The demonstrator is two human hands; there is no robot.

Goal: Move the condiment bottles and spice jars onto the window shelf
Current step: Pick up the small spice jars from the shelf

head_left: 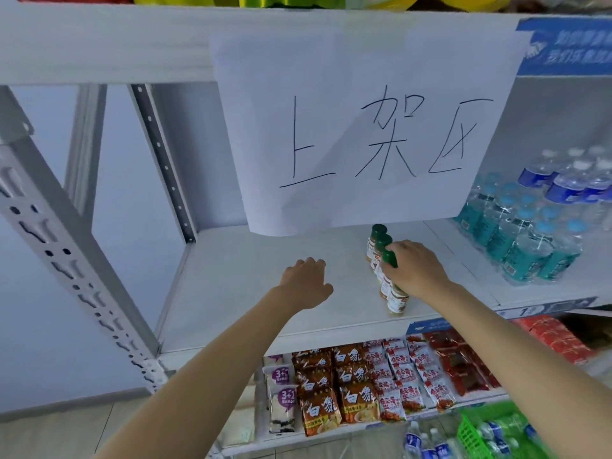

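Several green-capped spice jars (378, 234) stand in a row running front to back on the white shelf (231, 293). My right hand (419, 270) reaches in from the right and grips the cap of the frontmost jar (396, 301), whose label shows below my fingers. My left hand (306, 281) hovers over bare shelf to the left of the row, fingers loosely curled, holding nothing.
A hand-written paper sign (364, 127) hangs from the shelf above and hides the back of the shelf. Packs of water bottles (530, 233) fill the shelf's right side. Noodle and snack packets (357, 385) sit one level below. A metal upright (66, 243) stands at left.
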